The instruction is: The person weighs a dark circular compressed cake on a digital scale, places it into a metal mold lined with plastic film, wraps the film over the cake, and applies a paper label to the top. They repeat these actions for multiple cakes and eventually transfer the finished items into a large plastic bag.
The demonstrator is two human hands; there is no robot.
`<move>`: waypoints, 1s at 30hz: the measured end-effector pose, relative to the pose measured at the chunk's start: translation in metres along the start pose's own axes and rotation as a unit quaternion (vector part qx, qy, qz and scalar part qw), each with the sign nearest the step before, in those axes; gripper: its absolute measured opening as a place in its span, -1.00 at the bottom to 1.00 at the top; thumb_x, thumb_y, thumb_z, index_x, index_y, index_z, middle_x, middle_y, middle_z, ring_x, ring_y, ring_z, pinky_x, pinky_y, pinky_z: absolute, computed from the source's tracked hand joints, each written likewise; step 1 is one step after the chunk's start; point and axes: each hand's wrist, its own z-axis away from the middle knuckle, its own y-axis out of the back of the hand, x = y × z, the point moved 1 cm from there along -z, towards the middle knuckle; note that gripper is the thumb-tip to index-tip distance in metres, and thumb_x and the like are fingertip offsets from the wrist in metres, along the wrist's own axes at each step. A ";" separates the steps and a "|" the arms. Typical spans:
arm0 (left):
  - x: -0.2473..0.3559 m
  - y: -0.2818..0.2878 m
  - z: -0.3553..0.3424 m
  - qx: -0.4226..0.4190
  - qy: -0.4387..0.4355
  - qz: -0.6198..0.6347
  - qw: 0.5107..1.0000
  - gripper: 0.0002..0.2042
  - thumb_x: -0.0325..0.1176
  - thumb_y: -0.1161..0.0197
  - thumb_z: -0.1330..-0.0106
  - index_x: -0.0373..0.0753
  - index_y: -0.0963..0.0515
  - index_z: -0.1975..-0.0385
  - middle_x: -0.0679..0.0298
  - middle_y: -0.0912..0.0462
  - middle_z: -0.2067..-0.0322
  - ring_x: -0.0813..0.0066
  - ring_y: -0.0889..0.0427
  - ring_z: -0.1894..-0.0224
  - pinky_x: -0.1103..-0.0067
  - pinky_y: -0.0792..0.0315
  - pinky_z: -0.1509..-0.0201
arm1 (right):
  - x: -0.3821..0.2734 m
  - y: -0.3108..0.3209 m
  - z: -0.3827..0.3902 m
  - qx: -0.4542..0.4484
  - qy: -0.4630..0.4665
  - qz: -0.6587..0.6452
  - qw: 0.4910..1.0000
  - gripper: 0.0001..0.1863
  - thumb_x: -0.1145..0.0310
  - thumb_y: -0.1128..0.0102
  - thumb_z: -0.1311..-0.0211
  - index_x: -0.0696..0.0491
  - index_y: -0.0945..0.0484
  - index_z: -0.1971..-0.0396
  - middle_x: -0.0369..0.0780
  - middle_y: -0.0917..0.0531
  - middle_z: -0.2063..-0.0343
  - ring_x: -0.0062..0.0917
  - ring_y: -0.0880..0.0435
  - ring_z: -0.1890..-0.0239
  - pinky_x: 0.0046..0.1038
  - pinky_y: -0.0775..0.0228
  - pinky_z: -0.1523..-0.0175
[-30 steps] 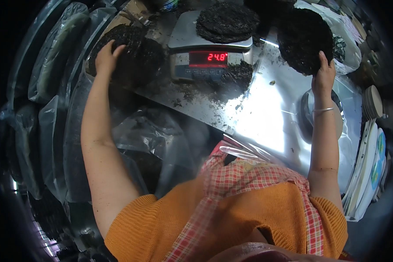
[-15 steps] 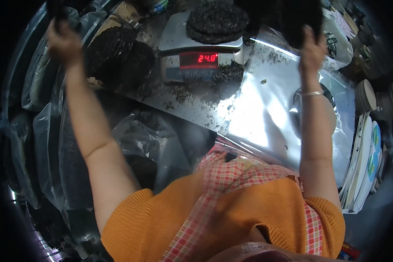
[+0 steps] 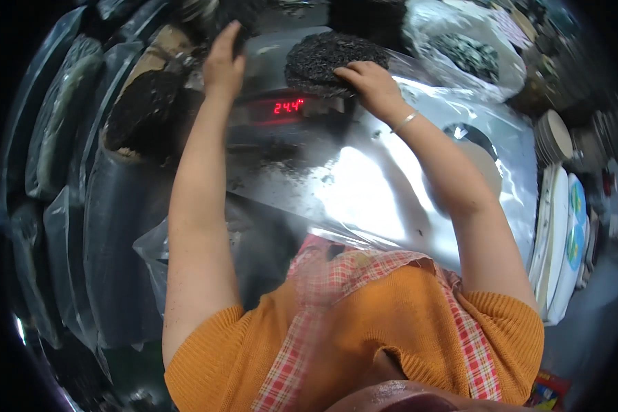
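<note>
A round, dark cake (image 3: 326,58) of what looks like dried seaweed lies on the grey plate of a digital scale (image 3: 264,58). My right hand (image 3: 376,88) grips the cake's near right edge, with its fingertips on the top. Left of the plate, my left hand (image 3: 223,72) is raised, and something dark and blurred shows between its fingers and thumb; its kind cannot be made out. Below the plate, the scale's red display (image 3: 288,106) is lit. Dark crumbs (image 3: 281,154) are scattered in front of the scale.
A large dark clump (image 3: 144,110) sits left of the scale. At the back right is a clear bag (image 3: 426,38) of dark flakes. Shiny plastic film (image 3: 419,178) covers the table's right part. Filled clear bags (image 3: 58,137) line the left, and stacked round discs (image 3: 555,137) stand at right.
Both hands have moved inward toward the scale. The right hand, earlier raised at the right with a dark round piece, is now on the cake. The display reading has dropped slightly.
</note>
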 end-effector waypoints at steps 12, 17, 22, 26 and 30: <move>0.290 -0.121 0.042 -0.133 0.300 0.799 0.504 -0.72 -0.24 -0.02 -0.32 -0.33 -0.46 0.17 0.19 -0.58 0.21 0.37 -0.56 0.15 0.49 -0.46 0.03 | 0.127 0.131 0.282 0.400 -0.334 -0.568 0.636 -0.59 0.23 -0.25 -0.08 0.24 -0.47 0.19 -0.19 -0.58 0.27 -0.51 -0.54 0.24 -0.47 -0.39 0.08; 0.328 -0.144 0.128 -0.237 -0.270 0.255 0.898 -0.53 -0.04 -0.19 -0.11 -0.26 -0.46 0.09 0.11 -0.51 0.09 0.20 -0.41 -0.07 0.38 -0.23 -0.19 | 0.169 0.157 0.394 0.575 -0.329 -0.648 0.377 -0.62 0.51 0.01 -0.21 0.23 -0.29 -0.04 -0.04 -0.47 0.05 -0.23 -0.49 0.03 -0.19 -0.37 -0.11; 0.369 -0.146 0.098 -0.349 -0.264 0.160 0.885 -0.25 0.27 -0.10 0.01 -0.17 -0.32 -0.09 0.12 -0.27 -0.15 0.10 -0.10 -0.27 0.16 0.04 -0.29 | 0.154 0.138 0.400 0.539 -0.370 -0.666 0.358 -0.57 0.57 -0.18 -0.05 0.18 -0.34 0.03 -0.09 -0.50 0.08 -0.33 -0.52 0.06 -0.34 -0.46 -0.03; 0.360 -0.219 0.113 -0.426 -0.223 0.038 0.876 -0.32 0.25 -0.02 -0.09 0.07 -0.21 -0.20 0.15 -0.05 -0.27 0.07 0.15 -0.34 -0.09 0.20 -0.24 | 0.128 0.114 0.332 0.375 -0.315 -0.744 0.454 -0.53 0.53 -0.22 -0.04 0.16 -0.34 0.00 -0.15 -0.52 0.09 -0.46 -0.55 0.11 -0.44 -0.44 -0.01; 0.370 -0.227 0.093 -0.231 -0.373 0.121 0.890 -0.53 -0.07 0.06 -0.29 -0.15 -0.27 -0.14 0.16 -0.29 -0.13 0.30 -0.23 -0.18 0.41 -0.09 -0.25 | 0.130 0.046 0.322 0.198 -0.411 -0.583 0.672 -0.43 0.54 -0.31 0.09 0.23 -0.31 0.00 -0.16 -0.55 0.18 -0.49 -0.54 0.17 -0.49 -0.42 0.02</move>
